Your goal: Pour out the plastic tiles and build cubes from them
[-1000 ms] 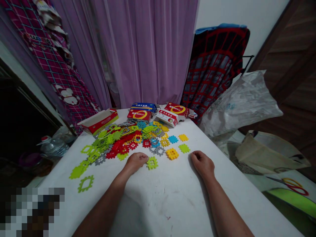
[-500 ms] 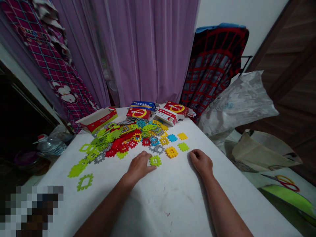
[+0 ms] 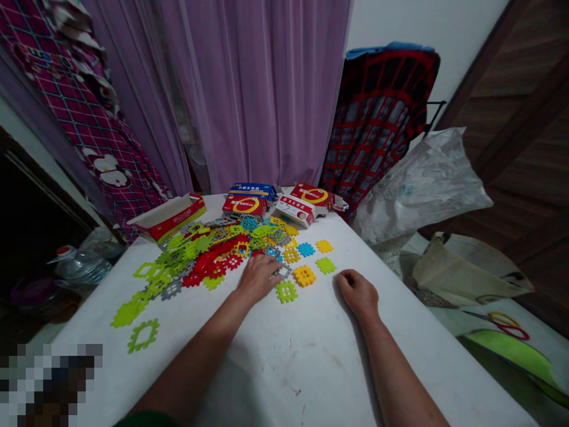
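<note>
My left hand reaches flat over the near edge of the pile of toothed plastic tiles, its fingers stretched out. Its fingertips cover part of a grey tile and the red ones beside it. Just right of the thumb lies a green square tile with window holes, apart from the hand. My right hand rests on the table with its fingers curled in, and nothing shows in it. Between the hands lie a yellow tile and a solid green tile.
Green, red, grey, blue and yellow tiles spread over the left half of the white table. An opened red box, a blue box and several red and white boxes stand behind. Scissors lie off to the right.
My left hand has moved off the green windowed tile, up and away into the pile. That tile stays on the table. My right hand keeps its place, while the view has shifted slightly.
</note>
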A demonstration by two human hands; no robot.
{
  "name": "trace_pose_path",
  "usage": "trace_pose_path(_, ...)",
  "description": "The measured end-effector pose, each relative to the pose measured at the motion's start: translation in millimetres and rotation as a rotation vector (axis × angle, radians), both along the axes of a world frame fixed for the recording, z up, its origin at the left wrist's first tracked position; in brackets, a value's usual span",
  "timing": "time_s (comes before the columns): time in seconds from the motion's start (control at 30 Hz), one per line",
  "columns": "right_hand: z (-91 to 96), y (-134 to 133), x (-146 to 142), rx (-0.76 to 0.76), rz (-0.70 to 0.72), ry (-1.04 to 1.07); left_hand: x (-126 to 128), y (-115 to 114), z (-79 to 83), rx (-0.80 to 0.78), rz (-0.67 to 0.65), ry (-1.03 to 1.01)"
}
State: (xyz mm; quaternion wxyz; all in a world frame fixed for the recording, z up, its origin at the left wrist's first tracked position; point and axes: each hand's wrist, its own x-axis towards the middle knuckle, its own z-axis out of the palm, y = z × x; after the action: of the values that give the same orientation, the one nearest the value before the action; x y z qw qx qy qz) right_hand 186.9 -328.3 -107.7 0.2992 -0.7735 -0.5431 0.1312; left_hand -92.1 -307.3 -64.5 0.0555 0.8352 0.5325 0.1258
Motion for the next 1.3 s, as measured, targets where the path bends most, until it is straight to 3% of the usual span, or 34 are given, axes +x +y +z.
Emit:
trace_pose_path(0.13, -1.9, 0.3, 0.7, 0.02, 0.009, 0.003, 9.5, 33.6, -9.9, 0.042, -0.139, 0.082)
trace_pose_path(0.27, -3.7, 0.3, 1.7, 0.023, 0.021, 0.011, 20.2, 49.5, -20.8, 0.019, -0.161, 0.137)
trace_pose_path(0.4, -4.0, 0.0, 1.8, 0.025, 0.028, 0.011, 11.8, 48.9, -25.4, 0.097, -0.162, 0.161)
trace_pose_path(0.57, -3.6, -0.6, 1.8, 0.031, 0.036, 0.011, -17.9, 38.8, -28.8, 0.192, -0.119, 0.158)
trace_pose_path(0.73, -1.3, -0.8, 1.0, 0.029, 0.037, 0.036, -29.1, 32.8, -14.3, 0.221, -0.072, 0.166)
trace_pose_path(0.8, 0.3, -0.5, 0.2, 0.018, 0.035, 0.044, -20.4, 40.1, -3.0, 0.201, -0.036, 0.16)
trace_pose_path(0.9, 1.0, 0.0, -0.5, 0.012, 0.032, 0.057, 9.1, 68.4, 8.1, 0.17, -0.041, 0.143)
trace_pose_path(1.03, -6.0, 0.0, 2.1, 0.014, 0.032, 0.071, 59.0, 121.8, 1.1, 0.146, -0.139, 0.139)
trace_pose_path(1.1, -11.7, 0.1, 5.0, 0.027, 0.035, 0.079, 74.2, 141.4, -8.0, 0.093, -0.127, 0.176)
trace_pose_path(1.2, -17.9, 0.8, 9.3, 0.029, 0.053, 0.085, 75.7, 150.5, -19.6, 0.071, -0.088, 0.204)
trace_pose_path(1.3, -19.2, 2.1, 11.3, 0.016, 0.048, 0.073, 59.8, 139.1, -24.0, 0.108, -0.064, 0.217)
